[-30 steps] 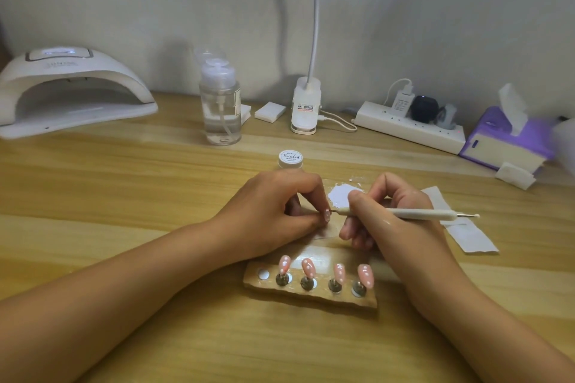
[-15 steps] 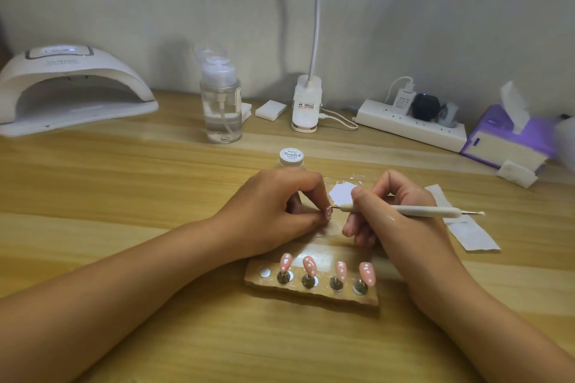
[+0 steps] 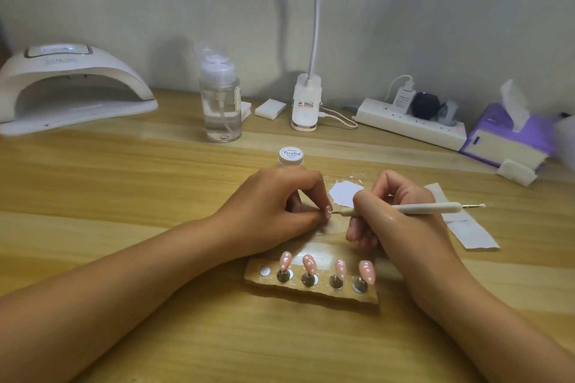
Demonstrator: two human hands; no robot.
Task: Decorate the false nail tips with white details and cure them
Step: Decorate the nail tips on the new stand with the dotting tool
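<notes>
My left hand point(image 3: 280, 211) pinches a pink false nail tip point(image 3: 328, 212) with white dots. My right hand point(image 3: 395, 214) grips a white dotting tool point(image 3: 435, 208) like a pen, its fine point touching that tip. In front of my hands a wooden holder point(image 3: 314, 291) carries several pink nail tips point(image 3: 309, 263) on metal stands, some dotted white; its leftmost spot holds none. A blob of white gel point(image 3: 347, 193) lies on a clear sheet behind my hands. The white paint jar point(image 3: 291, 155) stands just beyond. The white curing lamp point(image 3: 68, 87) sits at the far left.
A clear pump bottle point(image 3: 221, 102), a small white pad point(image 3: 270, 109), a desk lamp base point(image 3: 306, 106) with cable and a power strip point(image 3: 410, 123) line the back of the wooden table. A purple tissue box point(image 3: 510, 137) stands at right, and paper strips point(image 3: 469, 230) lie beside my right hand.
The dotting tool's point has shifted slightly along the pinched nail tip. Both hands stay in nearly the same place.
</notes>
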